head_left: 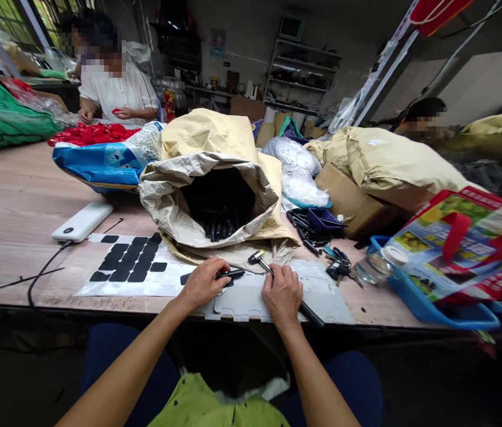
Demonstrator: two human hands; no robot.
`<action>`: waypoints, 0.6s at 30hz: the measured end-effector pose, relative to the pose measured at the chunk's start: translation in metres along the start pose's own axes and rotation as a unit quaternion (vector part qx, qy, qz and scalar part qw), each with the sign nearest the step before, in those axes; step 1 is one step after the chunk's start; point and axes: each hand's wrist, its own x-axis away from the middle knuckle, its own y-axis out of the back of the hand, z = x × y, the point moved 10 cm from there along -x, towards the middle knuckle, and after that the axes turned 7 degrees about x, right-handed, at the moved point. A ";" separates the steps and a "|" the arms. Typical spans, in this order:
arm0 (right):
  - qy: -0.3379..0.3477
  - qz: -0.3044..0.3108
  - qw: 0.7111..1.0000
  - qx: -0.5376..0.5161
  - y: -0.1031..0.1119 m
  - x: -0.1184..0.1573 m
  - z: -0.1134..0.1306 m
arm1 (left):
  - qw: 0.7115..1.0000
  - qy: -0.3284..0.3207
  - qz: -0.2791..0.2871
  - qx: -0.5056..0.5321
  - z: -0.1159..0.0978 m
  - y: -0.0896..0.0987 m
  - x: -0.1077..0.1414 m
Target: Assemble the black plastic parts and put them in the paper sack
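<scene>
My left hand (pixel 204 283) is closed on a dark rod-like piece (pixel 233 273) that points right, over the grey board (pixel 244 302) at the table's front edge. Wrapped round the handle of a small hammer (pixel 312 313) is my right hand (pixel 283 292); the metal head lies up and left of my fingers, close to the rod's tip. Beyond both hands, an open sack (pixel 210 133) faces me with black rods inside. Left of my left hand, black rounded patches (pixel 130 258) lie in rows on a white sheet (pixel 166 279).
A white power bank (pixel 82 222) with a cable lies at left. At right are keys (pixel 338 264), a clear jar (pixel 373 268), a blue basket (pixel 437 311) and a colourful bag (pixel 464 243). Another person (pixel 112 89) sits behind red pieces (pixel 93 133).
</scene>
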 end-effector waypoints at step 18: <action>0.026 0.009 0.970 -0.241 0.030 0.008 0.018 | 0.998 0.049 -0.029 0.031 0.017 0.003 -0.007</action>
